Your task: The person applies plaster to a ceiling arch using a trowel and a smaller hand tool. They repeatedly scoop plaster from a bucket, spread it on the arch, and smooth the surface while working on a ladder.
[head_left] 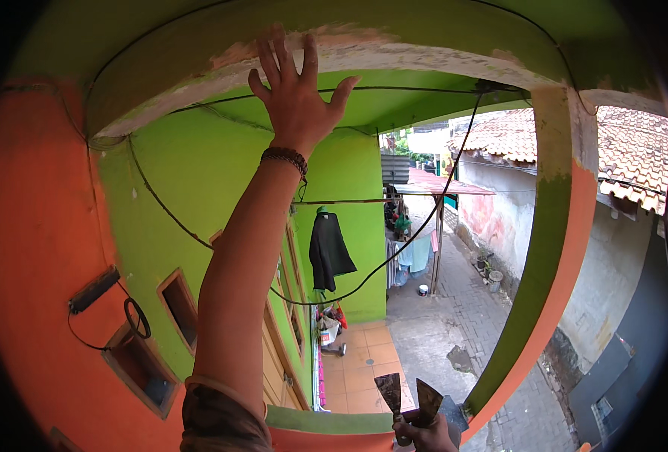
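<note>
My left hand is raised high with its fingers spread, the fingertips at the face of an overhead beam. That beam is green, with a pale, scraped band and orange traces along its lower edge. A dark beaded bracelet circles my left wrist. Low in the view, my right hand grips two putty knives, their worn blades pointing up and fanned apart. Part of the right hand is cut off by the lower edge. Below it runs a green and orange ledge.
A black cable hangs in a loop across the opening. At right stands a green and orange pillar. A dark garment hangs from a rod near the green wall. Beyond lies a paved alley. A black lamp-like fixture juts from the orange wall.
</note>
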`<state>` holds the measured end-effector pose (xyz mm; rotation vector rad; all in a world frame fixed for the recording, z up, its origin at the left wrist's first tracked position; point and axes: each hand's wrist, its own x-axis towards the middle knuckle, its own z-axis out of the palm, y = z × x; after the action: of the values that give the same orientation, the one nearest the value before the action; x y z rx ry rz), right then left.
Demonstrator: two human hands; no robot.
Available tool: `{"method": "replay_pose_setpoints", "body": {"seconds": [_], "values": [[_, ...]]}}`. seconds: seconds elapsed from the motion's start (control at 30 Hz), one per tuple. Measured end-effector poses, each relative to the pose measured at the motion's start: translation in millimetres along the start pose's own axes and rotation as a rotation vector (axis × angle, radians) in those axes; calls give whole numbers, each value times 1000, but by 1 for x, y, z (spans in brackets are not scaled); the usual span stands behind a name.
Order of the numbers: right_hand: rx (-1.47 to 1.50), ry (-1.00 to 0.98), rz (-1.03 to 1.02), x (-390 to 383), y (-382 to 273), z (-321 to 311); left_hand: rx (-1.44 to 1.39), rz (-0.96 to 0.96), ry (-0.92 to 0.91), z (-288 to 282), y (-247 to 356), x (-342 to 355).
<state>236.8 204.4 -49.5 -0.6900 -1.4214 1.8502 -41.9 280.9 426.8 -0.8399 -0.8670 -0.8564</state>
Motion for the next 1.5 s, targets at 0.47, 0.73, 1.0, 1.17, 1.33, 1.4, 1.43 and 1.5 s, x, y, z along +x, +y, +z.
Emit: {"method": "replay_pose_setpoints", "body": {"seconds": [0.47, 0.73, 1.0, 1.17, 1.33, 1.4, 1.43, 1.5], "values": [[-57, 2, -20, 5, -13, 1, 128, -21, -10, -11, -29, 2], [86, -31, -18, 6, -12, 5, -458, -549, 50, -18, 32, -22], [47, -37, 8, 1, -16, 9, -2247, -1508, 195, -48, 48, 37], [16, -1, -25, -5, -17, 8, -2336, -1409, 383, -35, 47, 58], [2, 34, -42, -6, -15, 7, -2368, -1261, 295, -51, 38, 66], [-34, 117, -50, -9, -25, 13, -2223, -1377, 249, -70, 45, 65], [-16, 90, -48, -9, -22, 11, -2225, -1407, 240, -70, 48, 61], [4, 20, -47, -7, -17, 7, -2219, -1457, 248, -69, 44, 48]]}}
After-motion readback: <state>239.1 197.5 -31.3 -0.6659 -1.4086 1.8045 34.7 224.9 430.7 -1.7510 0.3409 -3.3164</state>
